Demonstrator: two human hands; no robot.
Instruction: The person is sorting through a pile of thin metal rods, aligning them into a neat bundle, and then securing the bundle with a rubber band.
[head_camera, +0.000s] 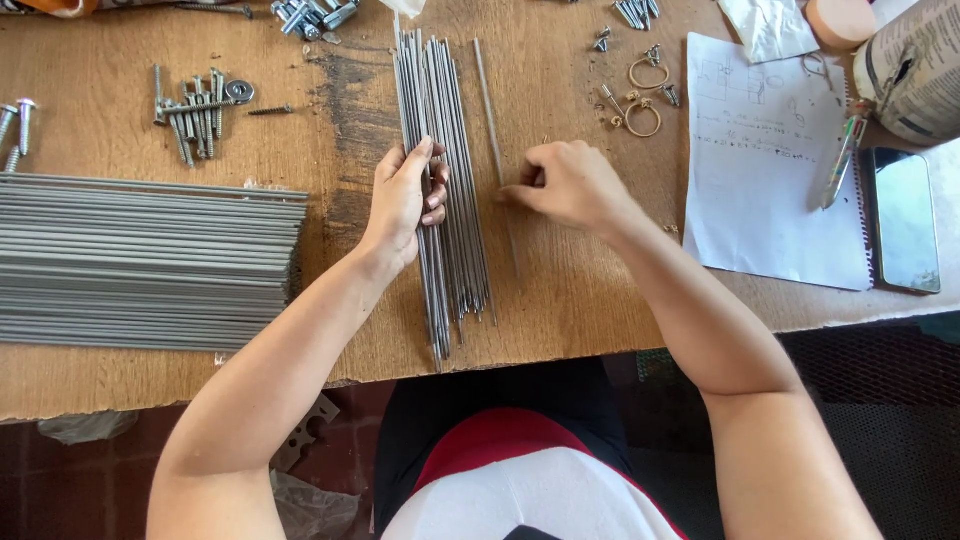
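A bundle of thin grey metal rods (450, 130) lies lengthwise on the wooden table (570, 310), pointing away from me. My left hand (405, 200) rests on the bundle's left side, fingers curled over several rods. My right hand (565, 185) sits just right of the bundle, fingertips pinching a single separate rod (487, 95) that lies apart from the rest. Whether the left hand lifts the rods or only presses on them is unclear.
A big stack of grey rods (150, 262) lies crosswise at the left. Screws and bolts (195, 112) are behind it, more hardware (312, 15) at the top. Brass rings (643, 95), a sheet of paper (770, 170), a pen (843, 155) and a phone (905, 220) lie at the right.
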